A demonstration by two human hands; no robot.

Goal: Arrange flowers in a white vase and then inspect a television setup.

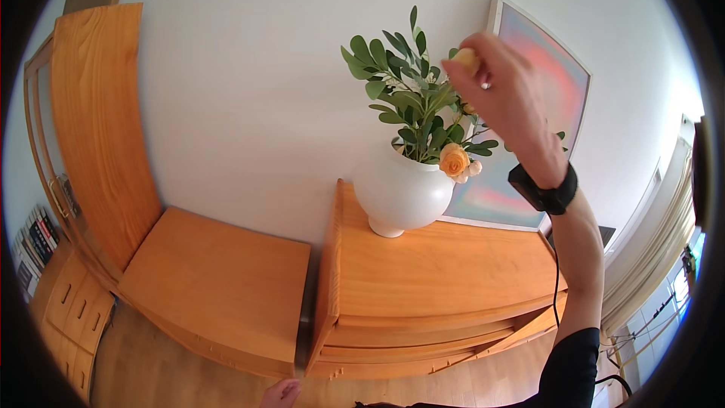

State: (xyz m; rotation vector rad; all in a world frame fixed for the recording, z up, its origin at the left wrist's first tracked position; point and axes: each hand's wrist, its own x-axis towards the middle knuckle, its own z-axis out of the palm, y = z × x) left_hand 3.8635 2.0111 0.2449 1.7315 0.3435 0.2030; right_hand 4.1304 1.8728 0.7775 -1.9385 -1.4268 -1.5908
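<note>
My right hand (498, 85) is raised at the right of a flower arrangement, its fingers closed around a pale yellow flower head (468, 60). A dark band circles that wrist. Green leafy stems (419, 102) stand in a round white vase (402, 190) on a wooden cabinet. An orange rose (454, 160) and small pale blooms (473, 169) hang over the vase's right rim. The raised hand covers part of the foliage. My left hand (281, 394) is low at the bottom edge, fingers curled, beside the cabinet fronts; whether it holds anything is unclear.
A framed picture (518, 204) leans on the wall behind the vase, on the wooden cabinet (442, 272). A lower wooden cabinet (226, 283) stands left of it, across a narrow gap. Further left are a tall wooden panel (102, 124) and books (39, 241). A curtain (651, 272) hangs at right.
</note>
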